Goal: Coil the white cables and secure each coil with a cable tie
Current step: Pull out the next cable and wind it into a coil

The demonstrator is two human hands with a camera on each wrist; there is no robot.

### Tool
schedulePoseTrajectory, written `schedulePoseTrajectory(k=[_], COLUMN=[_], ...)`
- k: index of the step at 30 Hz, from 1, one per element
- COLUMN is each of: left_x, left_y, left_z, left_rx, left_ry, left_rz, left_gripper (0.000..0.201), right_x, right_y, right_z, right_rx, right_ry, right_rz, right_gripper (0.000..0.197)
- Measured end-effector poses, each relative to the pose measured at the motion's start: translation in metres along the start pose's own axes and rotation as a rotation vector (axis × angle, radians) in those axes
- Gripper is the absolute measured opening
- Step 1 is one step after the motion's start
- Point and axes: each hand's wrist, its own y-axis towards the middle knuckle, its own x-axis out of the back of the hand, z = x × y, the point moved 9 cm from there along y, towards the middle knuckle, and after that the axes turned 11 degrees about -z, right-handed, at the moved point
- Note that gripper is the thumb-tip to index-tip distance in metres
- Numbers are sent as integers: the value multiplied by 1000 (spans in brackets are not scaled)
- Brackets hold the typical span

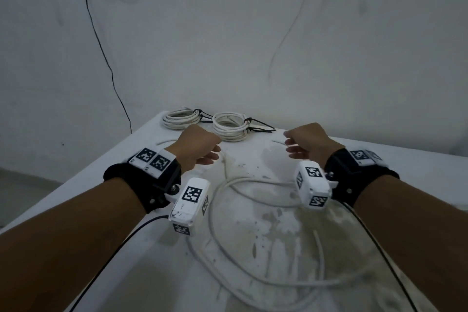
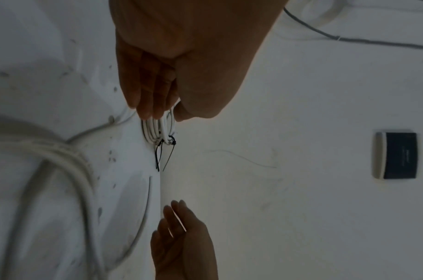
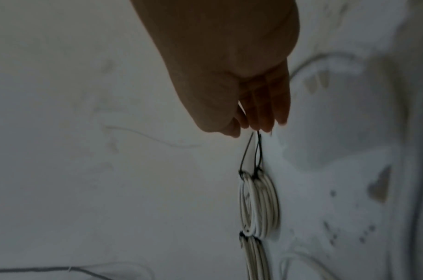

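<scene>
both hands [image 1: 200, 144] [image 1: 310, 143] hover loosely curled, holding nothing, between two tied coils [image 1: 229, 126] and loose cable [image 1: 253, 210].

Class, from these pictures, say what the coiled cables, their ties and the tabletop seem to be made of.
Coiled cables: probably wire in smooth white plastic sheath; they bend in even rounds. Ties: thin black strips, likely nylon, stiff tails jutting out. Tabletop: hard white surface, matte and stained; material unclear.
</scene>
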Motion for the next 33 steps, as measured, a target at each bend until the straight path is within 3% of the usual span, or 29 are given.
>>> schedulePoseTrajectory(k=[4,8,12,16,19,21,24,26,31,33], left_x=[-15,-37,-59,-80,-79,-71,-68,-73,-97,-107], left_y=[-40,-80,-106,-128,-134,-131,-127,-125,-119,-127], left_z=[-6,4,11,2,-4,-1,8,1,-28,-33], left_rx=[-75,-180,-188,-220,-265,-169,200,363,425,405], left_ry=[76,242,289,318,372,244,-172,-377,-552,-557], left_rz=[65,124,165,209,128,84,153,208,254,238], left_gripper=[15,19,21,23,21,31,51,61,54,37], right_x=[79,131,135,123,123,132,141,132,100,96], right_y=[-21,-51,-74,-88,-85,-84,-99,-116,-143,-148], right_z=[-13,-30,-60,-61,-59,-47,-15,-2,-5,-8], right_rx=[84,214,254,475,507,523,692,813,939,951], right_ry=[-151,-414,-660,-968,-933,-771,-592,-590,-589,-559], right_rz=[-30,35,116,76,56,-1,-53,-7,94,98], right_gripper=[18,22,22,16,20,16,15,15,15,14])
